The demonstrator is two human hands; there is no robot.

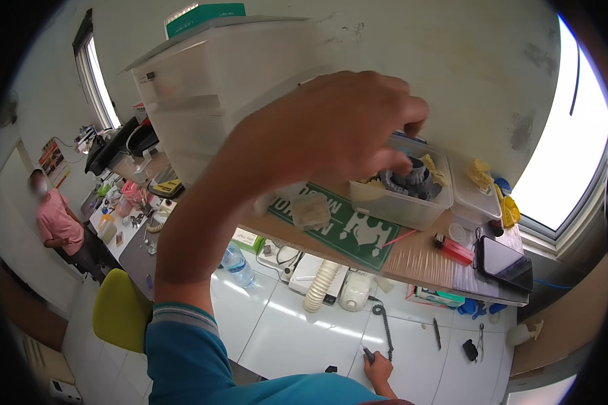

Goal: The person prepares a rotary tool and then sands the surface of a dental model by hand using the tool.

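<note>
My left hand (344, 125) is raised high over the shelf, its arm crossing the view from the lower left. Thumb and fingers are curved and apart, with nothing seen between them. Just beyond the thumb stands a clear plastic box (402, 210) holding grey dental models (412, 183) and yellowish ones. Low in the view, my right hand (380, 371) is closed round a dark rotary handpiece (369, 355). A coiled black cord (387, 331) runs from near it to a white motor unit (355, 291). A small dark piece (331, 369) lies left of that hand.
A translucent drawer cabinet (182, 88) stands left of my arm. On the shelf are a green sign (344, 229), a red box (452, 250) and a black tablet (505, 264). Below lie a water bottle (238, 266) and a ribbed hose (322, 287). A person (62, 223) stands far left.
</note>
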